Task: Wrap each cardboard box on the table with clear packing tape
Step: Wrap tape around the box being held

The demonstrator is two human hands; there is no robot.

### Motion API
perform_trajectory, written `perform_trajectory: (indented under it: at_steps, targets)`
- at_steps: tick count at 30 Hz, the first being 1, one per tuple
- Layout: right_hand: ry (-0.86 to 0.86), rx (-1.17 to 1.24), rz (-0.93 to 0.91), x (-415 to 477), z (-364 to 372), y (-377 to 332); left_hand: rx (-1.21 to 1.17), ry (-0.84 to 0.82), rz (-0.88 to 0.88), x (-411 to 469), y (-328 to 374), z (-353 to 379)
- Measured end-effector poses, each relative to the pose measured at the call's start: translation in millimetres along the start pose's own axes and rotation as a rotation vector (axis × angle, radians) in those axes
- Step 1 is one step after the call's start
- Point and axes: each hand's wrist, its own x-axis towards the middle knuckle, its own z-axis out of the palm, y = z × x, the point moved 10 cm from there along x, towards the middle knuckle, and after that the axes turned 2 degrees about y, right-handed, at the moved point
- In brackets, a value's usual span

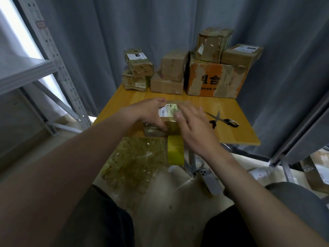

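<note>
One box (167, 112): left hand (148, 113) grips its side, right hand (195, 127) presses flat on top.

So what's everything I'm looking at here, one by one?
box in hand: one, brown with a white label, near edge of the table
stacked boxes: seven, brown, one partly orange, far end of the table
tape roll: one, yellowish clear, just below the near table edge
scissors: one pair, black handles, on the table right of the box in hand
table: one, yellow wood
crumpled tape: one heap, yellowish clear, floor
phone: one, grey, floor
curtain: grey, behind
rack: one, grey metal, left
left hand: grips the box's left side
right hand: straight fingers over the box top
</note>
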Motion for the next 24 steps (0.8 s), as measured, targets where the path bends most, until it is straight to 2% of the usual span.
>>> perform_trajectory:
  at_steps: [2,3,5,10,15,24]
  targets:
    - [-0.313,-0.168,-0.001,12.9,30.5,-2.3,0.001,0.014,0.026,0.2,0.3,0.8]
    - [-0.404,-0.235,0.017,18.3,42.6,2.5,0.008,0.015,0.043,-0.1,0.7,1.5]
    - [-0.465,-0.314,0.07,34.9,56.9,15.6,0.021,0.021,0.071,-0.9,2.5,1.8]
    - [-0.501,-0.383,0.163,90.9,76.1,41.2,-0.079,0.054,0.044,-2.6,-2.0,2.2]
    - [-0.473,-0.443,0.231,126.4,82.6,53.8,-0.064,0.056,0.066,-5.5,0.9,2.2]
    - [-0.443,-0.431,0.232,97.7,76.5,51.7,-0.104,0.076,0.041,-3.0,-5.6,4.5]
